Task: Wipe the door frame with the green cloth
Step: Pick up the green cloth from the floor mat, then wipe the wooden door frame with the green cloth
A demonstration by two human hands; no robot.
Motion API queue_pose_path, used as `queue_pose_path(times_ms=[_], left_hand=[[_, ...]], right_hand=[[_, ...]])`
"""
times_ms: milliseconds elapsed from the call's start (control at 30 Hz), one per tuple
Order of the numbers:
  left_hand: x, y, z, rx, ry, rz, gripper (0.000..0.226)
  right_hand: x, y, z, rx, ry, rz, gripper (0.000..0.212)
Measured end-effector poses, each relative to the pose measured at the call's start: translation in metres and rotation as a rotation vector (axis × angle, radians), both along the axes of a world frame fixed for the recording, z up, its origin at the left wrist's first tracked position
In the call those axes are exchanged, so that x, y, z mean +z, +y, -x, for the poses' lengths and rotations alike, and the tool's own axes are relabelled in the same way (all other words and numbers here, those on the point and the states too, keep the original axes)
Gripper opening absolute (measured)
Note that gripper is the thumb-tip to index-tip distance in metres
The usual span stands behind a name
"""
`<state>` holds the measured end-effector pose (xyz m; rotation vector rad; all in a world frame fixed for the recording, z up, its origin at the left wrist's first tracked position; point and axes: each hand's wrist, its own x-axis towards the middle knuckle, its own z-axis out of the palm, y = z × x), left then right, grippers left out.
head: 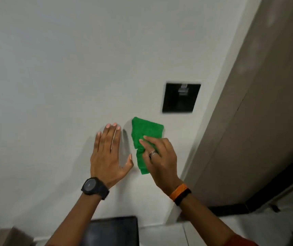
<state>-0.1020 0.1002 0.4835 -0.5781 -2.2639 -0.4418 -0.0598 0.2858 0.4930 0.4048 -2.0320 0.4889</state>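
Green cloth [146, 137] lying folded against white wall [53, 68], right hand [160, 157] fingers pinching it; left hand [107, 153] resting flat, fingers spread. Door frame [211, 121] sitting just right, apparently awaiting wiping.

No text, label or number can be read anywhere; the black wall panel [181, 98] is blurred.

An indoor room or hallway, likely a home or flat: a plain white painted wall [71, 68] carries a glossy black square switch plate [181, 98], beside a tall grey-brown door panel [266, 121] set in pale trim, with light floor tiles [168, 235] below.
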Motion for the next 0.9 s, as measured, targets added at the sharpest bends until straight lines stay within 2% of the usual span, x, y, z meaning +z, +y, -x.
queue_pose_path(times_ms=[167, 333, 533, 700, 767, 833, 900], left_hand=[[0.162, 0.030, 0.025, -0.034, 0.314, -0.041, 0.082], [0.289, 0.058, 0.040, -0.010, 0.514, -0.038, 0.084], [0.385, 0.085, 0.057, 0.025, 0.625, -0.026, 0.084], [0.429, 0.121, 0.065, -0.014, 0.721, -0.028, 0.081], [0.439, 0.138, 0.066, -0.027, 0.740, -0.028, 0.080], [0.445, 0.154, 0.069, -0.040, 0.745, -0.025, 0.079], [0.449, 0.168, 0.074, -0.048, 0.742, -0.020, 0.079]], right_hand=[[0.156, 0.020, 0.021, -0.032, 0.323, 0.028, 0.022], [0.274, 0.043, 0.033, -0.063, 0.531, 0.024, 0.022], [0.375, 0.083, 0.031, -0.151, 0.692, -0.010, 0.027], [0.441, 0.135, 0.016, -0.238, 0.822, 0.077, 0.038], [0.462, 0.156, 0.015, -0.311, 0.765, 0.096, 0.049], [0.474, 0.175, 0.021, -0.401, 0.548, 0.051, 0.058], [0.476, 0.188, 0.028, -0.381, 0.293, -0.003, 0.070]])
